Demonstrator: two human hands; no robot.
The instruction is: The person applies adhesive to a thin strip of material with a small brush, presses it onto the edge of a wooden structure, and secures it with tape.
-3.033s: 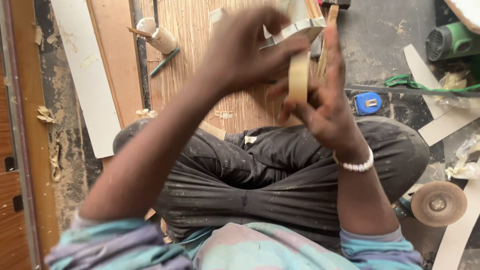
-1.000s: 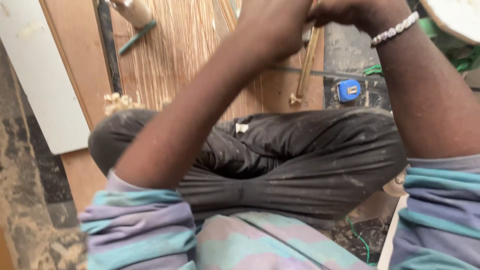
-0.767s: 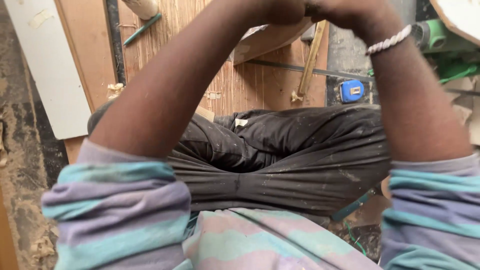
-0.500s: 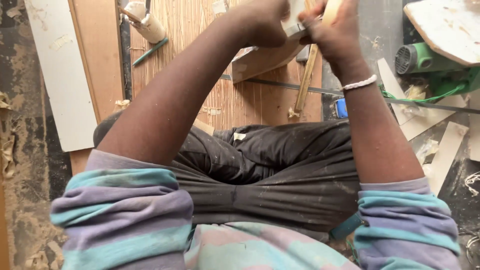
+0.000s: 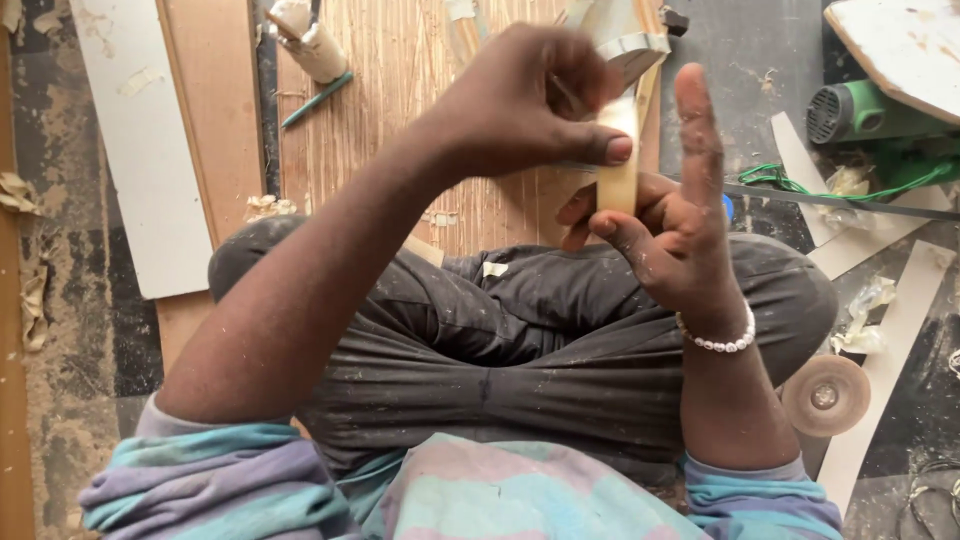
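I sit cross-legged on the floor, dusty dark trousers below my arms. A cream roll of masking tape [image 5: 618,160] stands on edge between both hands. My right hand [image 5: 680,220], with a white bead bracelet on the wrist, holds the roll with thumb and lower fingers, its index finger pointing up. My left hand [image 5: 525,100] pinches the top of the roll with thumb and fingers. Behind my hands a curved wooden piece [image 5: 625,40] lies on a pale veneer board [image 5: 400,80].
A white tube [image 5: 305,35] and a green pencil [image 5: 315,98] lie on the veneer board. A white panel [image 5: 140,140] lies at the left. A green power tool [image 5: 870,115] with cable sits at the right. A round sanding disc [image 5: 825,395] rests by my right knee.
My hands have come down from the top of the view toward my lap. The tape roll, hidden a second ago, now shows between them.
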